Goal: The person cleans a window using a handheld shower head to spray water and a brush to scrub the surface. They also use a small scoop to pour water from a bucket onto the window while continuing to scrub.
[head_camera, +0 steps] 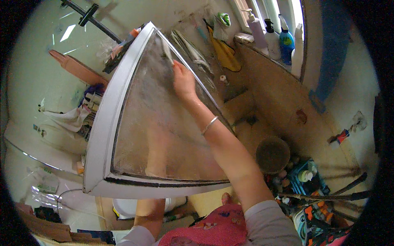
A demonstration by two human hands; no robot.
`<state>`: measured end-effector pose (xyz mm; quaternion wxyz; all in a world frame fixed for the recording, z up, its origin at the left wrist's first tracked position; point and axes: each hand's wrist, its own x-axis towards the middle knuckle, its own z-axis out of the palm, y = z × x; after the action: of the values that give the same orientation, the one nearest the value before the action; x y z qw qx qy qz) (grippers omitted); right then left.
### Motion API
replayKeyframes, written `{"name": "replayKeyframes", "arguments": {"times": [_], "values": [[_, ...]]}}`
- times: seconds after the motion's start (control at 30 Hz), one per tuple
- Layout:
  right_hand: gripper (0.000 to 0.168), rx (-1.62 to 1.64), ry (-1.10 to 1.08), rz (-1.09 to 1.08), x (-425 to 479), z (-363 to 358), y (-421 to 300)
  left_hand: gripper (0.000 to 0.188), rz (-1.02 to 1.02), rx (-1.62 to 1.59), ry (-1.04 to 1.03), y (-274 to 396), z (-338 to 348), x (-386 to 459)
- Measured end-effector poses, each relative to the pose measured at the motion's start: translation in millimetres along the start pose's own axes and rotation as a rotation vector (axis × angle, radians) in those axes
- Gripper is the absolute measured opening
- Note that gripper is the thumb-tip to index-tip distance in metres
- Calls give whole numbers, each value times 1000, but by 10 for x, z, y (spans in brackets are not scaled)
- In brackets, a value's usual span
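A white-framed glass door panel (103, 123) stands in front of me, its glass smeared and see-through. My right hand (184, 80), with a silver bangle at the wrist, grips a pale cloth (167, 50) against the glass near the panel's upper corner. Of my left arm, the forearm shows below the bottom frame and, dimly, through the glass. My left hand (158, 126) is a blur behind the pane, so its fingers cannot be made out.
Pump and spray bottles (286, 43) line the window sill at upper right. A yellow cloth (223, 52) and a grey towel (190, 50) hang beyond the panel. A round bucket (272, 155) and a blue basket (307, 180) stand at right.
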<state>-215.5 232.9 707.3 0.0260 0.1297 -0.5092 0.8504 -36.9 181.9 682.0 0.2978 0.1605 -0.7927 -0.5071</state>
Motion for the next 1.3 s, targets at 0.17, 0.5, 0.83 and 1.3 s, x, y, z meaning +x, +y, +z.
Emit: {"name": "replayKeyframes", "arguments": {"times": [0.17, 0.5, 0.83, 1.3], "values": [[37, -271, -20, 42, 74, -52, -77, 28, -214, -344, -18, -42, 7, 78], [38, -329, -23, 20, 176, -109, -204, 29, -330, -571, -25, -84, 47, 188], [38, -167, -64, 28, 56, -141, -386, 30, -326, -565, -15, -54, 15, 197], [39, 29, -167, 166, -334, -212, -707, 31, -312, -534, 7, 103, -31, 198]]}}
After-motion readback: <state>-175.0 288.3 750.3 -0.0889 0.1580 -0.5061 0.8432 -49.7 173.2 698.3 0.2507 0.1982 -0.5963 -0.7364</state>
